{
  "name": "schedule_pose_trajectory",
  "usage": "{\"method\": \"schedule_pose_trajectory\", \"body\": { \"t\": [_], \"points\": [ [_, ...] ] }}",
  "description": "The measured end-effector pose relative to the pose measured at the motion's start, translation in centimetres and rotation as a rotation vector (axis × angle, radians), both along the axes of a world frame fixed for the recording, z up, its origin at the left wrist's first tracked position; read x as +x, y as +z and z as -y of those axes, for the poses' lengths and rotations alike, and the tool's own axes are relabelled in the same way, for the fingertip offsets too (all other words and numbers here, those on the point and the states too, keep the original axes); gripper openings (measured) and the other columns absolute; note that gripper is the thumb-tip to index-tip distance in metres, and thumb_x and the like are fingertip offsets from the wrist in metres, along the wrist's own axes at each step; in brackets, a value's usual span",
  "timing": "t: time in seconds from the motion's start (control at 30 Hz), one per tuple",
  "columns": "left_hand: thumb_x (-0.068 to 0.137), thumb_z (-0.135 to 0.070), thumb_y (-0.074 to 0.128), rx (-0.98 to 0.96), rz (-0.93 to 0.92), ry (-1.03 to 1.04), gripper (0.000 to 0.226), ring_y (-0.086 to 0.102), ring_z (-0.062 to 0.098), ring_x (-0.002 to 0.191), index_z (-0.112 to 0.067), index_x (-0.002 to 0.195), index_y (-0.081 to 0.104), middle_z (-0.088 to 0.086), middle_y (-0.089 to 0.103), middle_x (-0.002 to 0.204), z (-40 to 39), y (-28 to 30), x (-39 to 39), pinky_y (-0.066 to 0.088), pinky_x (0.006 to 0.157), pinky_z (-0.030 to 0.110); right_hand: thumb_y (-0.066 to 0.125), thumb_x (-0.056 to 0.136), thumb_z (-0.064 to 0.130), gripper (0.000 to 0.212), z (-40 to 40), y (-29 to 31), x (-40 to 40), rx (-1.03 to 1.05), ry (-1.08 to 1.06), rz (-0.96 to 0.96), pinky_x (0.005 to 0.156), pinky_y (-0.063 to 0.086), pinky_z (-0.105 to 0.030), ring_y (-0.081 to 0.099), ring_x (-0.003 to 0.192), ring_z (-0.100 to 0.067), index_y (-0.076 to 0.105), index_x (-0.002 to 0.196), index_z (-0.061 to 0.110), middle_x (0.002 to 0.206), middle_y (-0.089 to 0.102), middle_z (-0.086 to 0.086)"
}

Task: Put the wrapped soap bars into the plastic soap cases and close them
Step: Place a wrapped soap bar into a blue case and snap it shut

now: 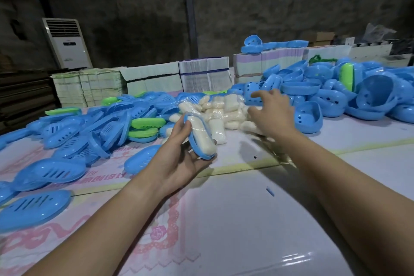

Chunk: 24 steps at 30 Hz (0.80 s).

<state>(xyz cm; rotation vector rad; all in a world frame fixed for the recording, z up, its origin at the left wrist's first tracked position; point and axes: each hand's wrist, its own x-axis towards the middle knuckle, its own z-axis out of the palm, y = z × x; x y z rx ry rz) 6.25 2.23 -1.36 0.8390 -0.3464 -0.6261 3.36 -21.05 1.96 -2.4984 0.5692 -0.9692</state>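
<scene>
The left hand [179, 159] grips a blue case half [197, 139] near the middle of the table, fingers curled round its underside; a wrapped soap bar [201, 139] lies inside it, so this case is loaded but, in my judgement, not yet closed; the right hand [271, 114] is extended farther out with fingers spread and holding nothing, hovering over the far right edge of the pile of wrapped soap bars [219, 110], close to the heap of blue case bases [336, 96] on the right; slotted blue lids [74, 132] lie heaped on the left, with a few green cases [147, 123] among them.

Risks, as judged: the held half is tilted and the bar sits loose in slippery film; it could slide out over the lower rim before a mating half is fitted; the right hand may snag or topple neighbouring pieces of the crowded heap, sending some off the table [291, 219]; a mismatched half or trapped wrapper edge would stop the case snapping shut.

Writing: pink printed characters and a lace and rose pattern mark the table covering [125, 152], seen reversed and not legible; the standing air conditioner [67, 45] at far left carries a small green mark, too small to read; stacked printed sheets [201, 74] along the far edge show no readable text.
</scene>
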Motion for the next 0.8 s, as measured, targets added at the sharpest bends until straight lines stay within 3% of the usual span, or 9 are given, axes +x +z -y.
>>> {"method": "schedule_pose_trajectory", "body": {
  "t": [0.1, 0.2, 0.33, 0.47, 0.7, 0.8],
  "points": [
    [0.077, -0.032, 0.071, 0.006, -0.007, 0.014, 0.038, 0.071, 0.032, 0.092, -0.043, 0.113, 0.072, 0.010, 0.073, 0.117, 0.0, -0.1, -0.1, 0.051, 0.092, 0.059, 0.056, 0.089, 0.026, 0.045, 4.4, -0.5, -0.6, -0.013, -0.280, -0.078, 0.103, 0.028, -0.051, 0.032, 0.128, -0.038, 0.052, 0.134, 0.028, 0.141, 0.039, -0.010],
    [0.077, -0.030, 0.071, -0.014, -0.017, 0.011, 0.034, 0.072, 0.032, 0.092, -0.042, 0.109, 0.075, 0.010, 0.073, 0.116, 0.0, -0.1, -0.1, 0.053, 0.089, 0.059, 0.062, 0.086, 0.022, 0.048, 7.1, -1.2, -1.1, 0.091, -0.379, -0.157, 0.109, 0.023, -0.056, 0.026, 0.134, -0.045, 0.050, 0.133, 0.026, 0.150, 0.027, -0.015],
    [0.078, -0.032, 0.069, 0.015, 0.032, 0.016, 0.026, 0.071, 0.030, 0.094, -0.043, 0.100, 0.078, 0.007, 0.074, 0.118, 0.0, -0.1, -0.2, 0.052, 0.093, 0.059, 0.059, 0.088, 0.013, 0.047, 7.4, -2.3, -0.6, 0.048, -0.349, -0.255, 0.103, 0.030, -0.051, 0.033, 0.125, -0.042, 0.054, 0.132, 0.028, 0.137, 0.038, -0.012],
    [0.077, -0.033, 0.069, 0.031, 0.050, 0.016, 0.027, 0.069, 0.034, 0.099, -0.043, 0.101, 0.078, 0.008, 0.074, 0.116, 0.2, -0.2, -0.2, 0.050, 0.094, 0.061, 0.064, 0.080, 0.007, 0.057, 7.1, -2.2, -0.6, -0.068, -0.346, -0.116, 0.095, 0.031, -0.047, 0.036, 0.118, -0.038, 0.053, 0.131, 0.031, 0.131, 0.037, -0.009],
    [0.077, -0.032, 0.071, 0.010, 0.047, 0.024, 0.031, 0.072, 0.034, 0.096, -0.043, 0.105, 0.076, 0.009, 0.072, 0.121, 0.1, -0.3, 0.0, 0.050, 0.094, 0.062, 0.065, 0.081, 0.004, 0.068, 7.5, -1.4, -1.0, -0.011, -0.307, 0.070, 0.098, 0.037, -0.046, 0.045, 0.112, -0.037, 0.043, 0.142, 0.025, 0.130, 0.041, -0.016],
    [0.077, -0.032, 0.072, 0.009, 0.033, 0.025, 0.031, 0.071, 0.036, 0.102, -0.040, 0.107, 0.076, 0.010, 0.071, 0.124, 0.1, -0.3, 0.0, 0.051, 0.093, 0.061, 0.064, 0.083, 0.006, 0.064, 7.1, -1.0, -0.8, -0.012, -0.248, 0.040, 0.097, 0.040, -0.045, 0.046, 0.112, -0.037, 0.045, 0.142, 0.022, 0.128, 0.043, -0.016]
  ]
}}
